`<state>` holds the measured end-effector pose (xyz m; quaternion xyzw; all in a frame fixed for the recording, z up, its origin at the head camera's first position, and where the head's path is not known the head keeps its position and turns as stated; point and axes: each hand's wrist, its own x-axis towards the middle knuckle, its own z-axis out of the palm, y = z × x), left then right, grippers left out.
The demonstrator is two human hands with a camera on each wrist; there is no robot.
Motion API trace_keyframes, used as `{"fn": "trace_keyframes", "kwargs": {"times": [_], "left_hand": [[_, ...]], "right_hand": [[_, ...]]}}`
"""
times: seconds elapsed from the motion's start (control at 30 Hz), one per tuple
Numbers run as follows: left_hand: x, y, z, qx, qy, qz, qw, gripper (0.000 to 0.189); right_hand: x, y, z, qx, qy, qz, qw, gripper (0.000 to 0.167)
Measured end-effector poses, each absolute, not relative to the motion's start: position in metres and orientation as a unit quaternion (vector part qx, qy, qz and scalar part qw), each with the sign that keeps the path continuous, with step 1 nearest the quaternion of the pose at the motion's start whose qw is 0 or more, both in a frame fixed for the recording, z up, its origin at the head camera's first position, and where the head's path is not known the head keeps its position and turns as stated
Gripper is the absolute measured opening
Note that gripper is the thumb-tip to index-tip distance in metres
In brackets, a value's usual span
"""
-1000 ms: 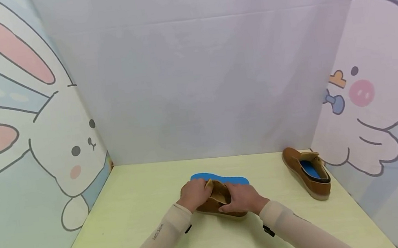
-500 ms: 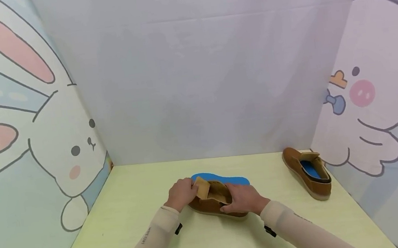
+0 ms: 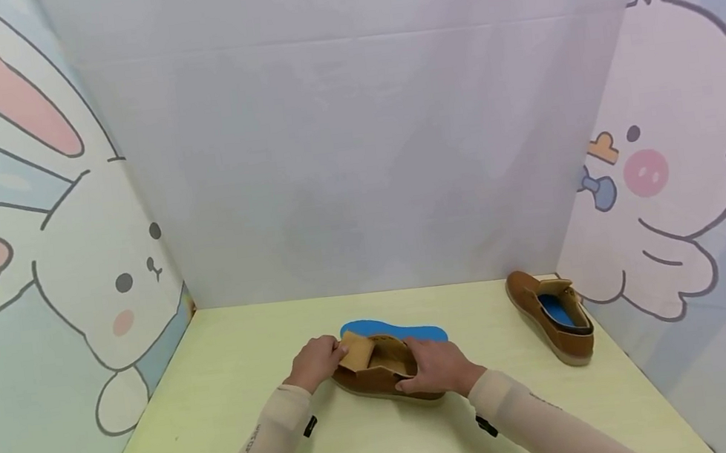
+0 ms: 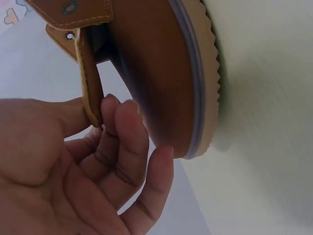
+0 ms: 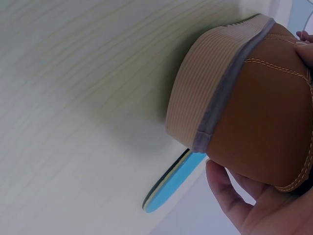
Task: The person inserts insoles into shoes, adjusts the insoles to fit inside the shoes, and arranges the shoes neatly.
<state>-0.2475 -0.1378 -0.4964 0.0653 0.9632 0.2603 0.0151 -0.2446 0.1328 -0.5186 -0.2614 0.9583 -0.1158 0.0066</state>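
A brown leather shoe [image 3: 374,381] with a pale ridged sole stands on the table, toe to the left. My left hand [image 3: 314,360] pinches the end of its tan tongue [image 3: 356,353] between thumb and fingers, pulled forward over the toe. In the left wrist view the tongue [image 4: 90,81] hangs apart from the toe's upper. My right hand [image 3: 438,367] grips the heel end, thumb on the near side and fingers across the opening. The right wrist view shows the heel [image 5: 259,117] close up. Behind the shoe lies a blue insole [image 3: 374,326], partly hidden by it.
A second brown shoe [image 3: 553,338], with a blue insole [image 3: 555,309] inside, stands at the right edge of the pale table [image 3: 240,390]. A grey-white wall [image 3: 358,182] closes the back, and side panels with cartoon animals flank the table.
My left hand has moved left from the shoe's opening, drawing the tongue forward over the toe and opening the shoe wider. The right hand stays on the heel. The head view has shifted slightly.
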Motion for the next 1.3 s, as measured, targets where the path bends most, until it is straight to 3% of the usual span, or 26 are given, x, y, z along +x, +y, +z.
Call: {"fn": "trace_keyframes", "kwargs": {"times": [0.47, 0.67, 0.73, 0.83, 1.03, 1.13, 1.3], "left_hand": [[-0.251, -0.137, -0.508, 0.061, 0.966, 0.251, 0.026, 0.033], [-0.248, -0.131, -0.507, 0.036, 0.984, 0.176, 0.004, 0.032], [-0.247, -0.128, -0.506, 0.038, 0.988, 0.151, -0.011, 0.024], [-0.247, -0.124, -0.505, 0.119, 0.981, 0.148, -0.049, 0.014], [-0.245, -0.123, -0.510, 0.380, 0.914, 0.108, -0.097, 0.039], [-0.244, -0.126, -0.513, 0.420, 0.898, 0.084, -0.103, 0.034], [-0.242, -0.131, -0.515, 0.402, 0.903, 0.135, -0.064, 0.030]], "right_hand": [[-0.243, 0.133, -0.520, -0.264, 0.957, -0.118, 0.005, 0.087], [-0.245, 0.133, -0.520, -0.262, 0.957, -0.124, 0.010, 0.089], [-0.245, 0.133, -0.519, -0.260, 0.957, -0.127, 0.014, 0.090], [-0.245, 0.134, -0.518, -0.261, 0.955, -0.139, 0.017, 0.087], [-0.247, 0.133, -0.519, -0.272, 0.950, -0.152, 0.010, 0.080], [-0.247, 0.132, -0.520, -0.274, 0.950, -0.149, 0.016, 0.084], [-0.247, 0.134, -0.517, -0.266, 0.951, -0.154, 0.028, 0.091]]}}
